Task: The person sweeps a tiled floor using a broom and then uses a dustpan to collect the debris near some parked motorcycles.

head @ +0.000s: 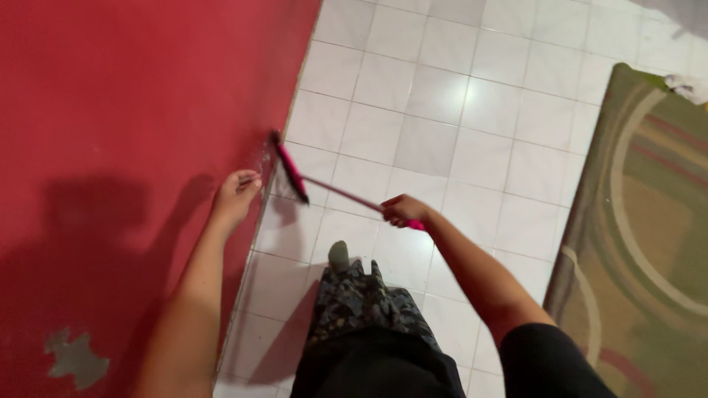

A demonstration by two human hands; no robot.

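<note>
You are looking at one pink brush (pixel 291 171) at ten o'clock from your right hand (pixel 402 210), two hands counting your left hand (pixel 236 195), one red carpet (pixel 125 110), and one patterned rug (pixel 649 221) lying at three o'clock.

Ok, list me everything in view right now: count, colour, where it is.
broom: one, pink with a dark head, head against the wall's foot, handle running right
wall: one, red, left side, with a grey chipped patch low down
floor: white tiles, centre
rug: one, olive with curved stripes, right edge
cloth: one, whitish, top right by the rug's corner
left hand: on the wall's lower edge beside the broom head
right hand: fingers closed round the broom handle
leg: dark patterned trousers, bottom centre
</note>
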